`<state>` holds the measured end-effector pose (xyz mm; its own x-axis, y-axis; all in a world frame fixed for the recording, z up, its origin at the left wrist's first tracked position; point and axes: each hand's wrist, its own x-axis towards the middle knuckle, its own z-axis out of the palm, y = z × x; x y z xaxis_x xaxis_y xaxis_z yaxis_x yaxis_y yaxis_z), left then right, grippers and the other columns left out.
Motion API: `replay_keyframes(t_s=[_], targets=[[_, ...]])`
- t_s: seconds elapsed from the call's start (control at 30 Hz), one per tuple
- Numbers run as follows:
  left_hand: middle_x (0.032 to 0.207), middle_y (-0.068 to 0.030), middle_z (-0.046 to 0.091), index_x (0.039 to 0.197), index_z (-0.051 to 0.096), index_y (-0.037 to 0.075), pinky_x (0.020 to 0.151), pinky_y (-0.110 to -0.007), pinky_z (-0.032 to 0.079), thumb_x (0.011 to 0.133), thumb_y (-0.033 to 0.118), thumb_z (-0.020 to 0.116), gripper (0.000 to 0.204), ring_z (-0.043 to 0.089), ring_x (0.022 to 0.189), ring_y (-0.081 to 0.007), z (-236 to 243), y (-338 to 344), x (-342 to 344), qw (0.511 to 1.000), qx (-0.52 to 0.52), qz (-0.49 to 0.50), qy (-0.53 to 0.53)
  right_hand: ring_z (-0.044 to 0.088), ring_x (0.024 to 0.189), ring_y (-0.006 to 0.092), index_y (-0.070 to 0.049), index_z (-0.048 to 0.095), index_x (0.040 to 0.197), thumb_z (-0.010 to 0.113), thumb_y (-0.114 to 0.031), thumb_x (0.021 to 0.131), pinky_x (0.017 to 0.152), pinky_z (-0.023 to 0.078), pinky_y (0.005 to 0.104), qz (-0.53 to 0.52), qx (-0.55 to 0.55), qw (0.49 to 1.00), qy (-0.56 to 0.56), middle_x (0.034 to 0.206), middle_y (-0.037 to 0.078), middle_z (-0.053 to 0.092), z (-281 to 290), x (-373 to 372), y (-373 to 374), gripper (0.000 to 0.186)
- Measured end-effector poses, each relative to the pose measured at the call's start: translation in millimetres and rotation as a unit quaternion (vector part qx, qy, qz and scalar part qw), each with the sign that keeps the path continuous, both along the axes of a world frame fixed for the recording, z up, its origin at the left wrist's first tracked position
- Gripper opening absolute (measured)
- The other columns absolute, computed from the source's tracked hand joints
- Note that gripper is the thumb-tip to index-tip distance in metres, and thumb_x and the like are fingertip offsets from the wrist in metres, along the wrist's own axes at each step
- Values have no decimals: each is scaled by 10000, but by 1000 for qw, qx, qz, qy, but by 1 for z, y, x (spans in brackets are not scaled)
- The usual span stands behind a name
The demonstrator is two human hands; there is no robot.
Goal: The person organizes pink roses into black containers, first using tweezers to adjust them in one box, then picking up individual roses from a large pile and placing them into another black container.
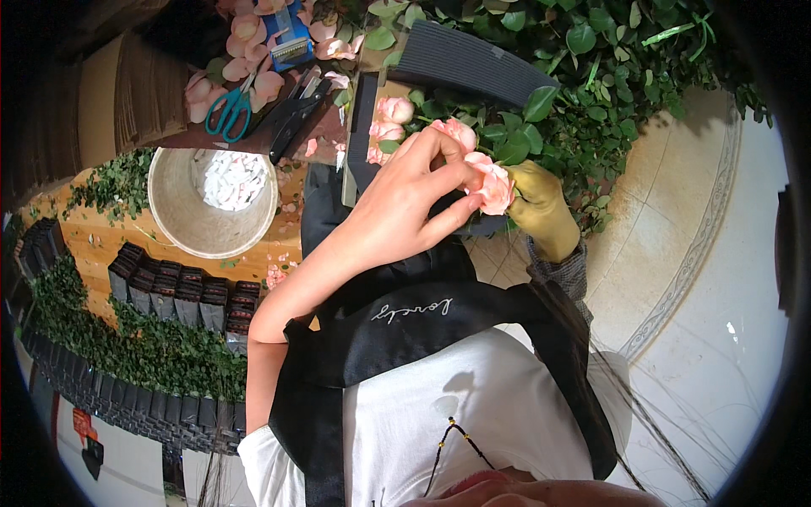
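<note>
A pink rose bloom [492,188] is between my two hands. My bare left hand [407,196] reaches across from the left, thumb and fingertips closed on the edge of its petals. On the bloom's other side, my right hand [542,205], in a yellow glove, is closed just below the flower head; the stem inside the fist is hidden. Another pink rose [457,131] shows just beyond my left fingers. More pink roses [394,110] lie farther left, next to a dark ribbed board [465,66] and green leaves [515,139].
Teal-handled scissors [228,115] and a black hand tool [297,118] lie near a blue object [290,42] among loose petals [245,38]. Below stands a pale bucket [160,203] holding white pieces. Black-wrapped bundles [182,291] line the left; leafy stems [608,127] fill the far right.
</note>
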<state>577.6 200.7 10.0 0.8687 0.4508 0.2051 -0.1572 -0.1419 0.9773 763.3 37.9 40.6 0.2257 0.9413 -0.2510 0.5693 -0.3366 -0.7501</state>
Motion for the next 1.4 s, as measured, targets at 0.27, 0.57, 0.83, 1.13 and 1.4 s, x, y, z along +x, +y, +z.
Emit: replay_keyframes(t_s=[0.27, 0.57, 0.83, 1.13, 1.4], targets=[[925, -84, 539, 873, 704, 14, 817, -383, 468, 832, 96, 740, 99, 557, 920, -279, -1, -9, -2, 999, -1, 33, 40, 635, 744, 285, -51, 723, 1097, 702, -55, 717, 693, 498, 376, -8, -40, 999, 15, 833, 111, 690, -14, 5, -14, 380], [883, -44, 544, 856, 759, 98, 792, -361, 480, 658, 124, 868, 228, 580, 878, -244, 0, -5, 0, 996, 32, 70, 42, 646, 788, 298, -51, 713, 1130, 696, -152, 775, 738, 510, 386, 46, -37, 998, -10, 922, 118, 712, -15, 9, -11, 369], [917, -28, 537, 928, 777, 136, 785, -355, 448, 654, 221, 851, 296, 552, 895, -240, -3, -10, 2, 992, 97, 71, 23, 677, 904, 330, -71, 699, 1160, 704, -149, 808, 796, 521, 398, -46, -185, 966, 172, 1029, 140, 714, -9, 9, -5, 361], [950, -43, 536, 927, 766, 129, 789, -377, 445, 681, 178, 809, 255, 532, 923, -263, -7, 0, 8, 996, 91, 10, -19, 683, 894, 324, -43, 713, 1096, 703, -119, 799, 778, 525, 396, 17, -56, 992, 112, 997, 148, 716, 0, 4, 5, 307], [1015, -42, 584, 867, 755, 126, 839, -381, 452, 665, 144, 822, 214, 546, 971, -268, -21, -2, 10, 994, 89, 30, -58, 666, 793, 295, -38, 716, 1090, 706, -137, 771, 730, 500, 377, 66, 6, 997, -27, 913, 116, 720, -10, 10, -3, 334]])
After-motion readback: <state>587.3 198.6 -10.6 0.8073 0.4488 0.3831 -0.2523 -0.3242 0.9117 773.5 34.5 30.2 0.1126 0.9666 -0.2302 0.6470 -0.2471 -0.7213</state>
